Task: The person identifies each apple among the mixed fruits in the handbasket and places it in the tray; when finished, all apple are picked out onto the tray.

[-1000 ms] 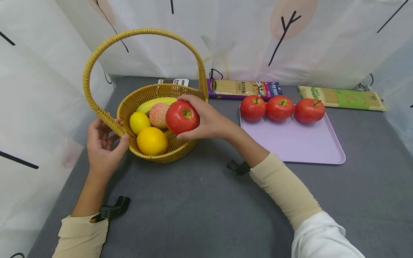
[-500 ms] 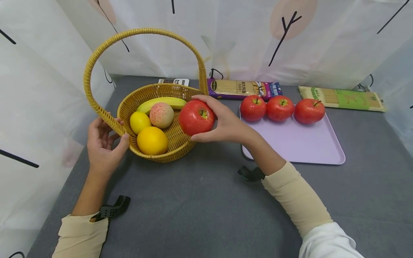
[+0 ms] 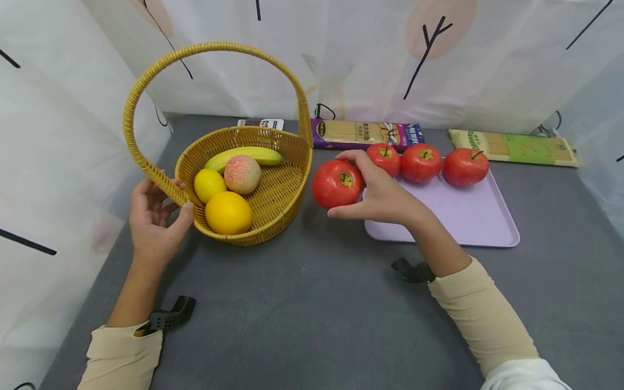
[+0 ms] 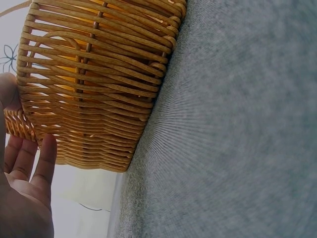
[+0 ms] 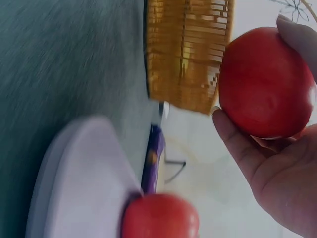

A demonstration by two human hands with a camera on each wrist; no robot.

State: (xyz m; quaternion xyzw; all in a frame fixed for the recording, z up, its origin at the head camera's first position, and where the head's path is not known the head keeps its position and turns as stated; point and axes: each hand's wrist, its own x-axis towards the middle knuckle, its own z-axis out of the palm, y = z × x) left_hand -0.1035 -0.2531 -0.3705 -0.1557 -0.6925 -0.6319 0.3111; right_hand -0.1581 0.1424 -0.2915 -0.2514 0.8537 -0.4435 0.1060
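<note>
My right hand (image 3: 385,189) grips a red apple (image 3: 337,184), thumb on the near side and fingers round the far side. In the head view the apple is in the gap between the wicker basket (image 3: 287,208) and the lilac tray (image 3: 439,222); the right wrist view shows the apple (image 5: 267,84) held above the table. At the left, my left hand (image 3: 157,225) holds the basket's rim at the foot of its tall handle, thumb on the near side. Inside the basket lie a banana (image 3: 263,155), a peach (image 3: 242,174), a lemon (image 3: 209,185) and an orange (image 3: 228,213).
Three red apples, the middle one (image 3: 421,163) among them, line the tray's back edge. Behind stand a purple pasta packet (image 3: 365,134) and a green noodle packet (image 3: 517,147). A printed white curtain (image 3: 361,59) closes off the back of the grey table (image 3: 302,314).
My right hand has carried the red apple out from over the basket, rightward to beside the tray. The left hand keeps its hold on the basket, which has not moved.
</note>
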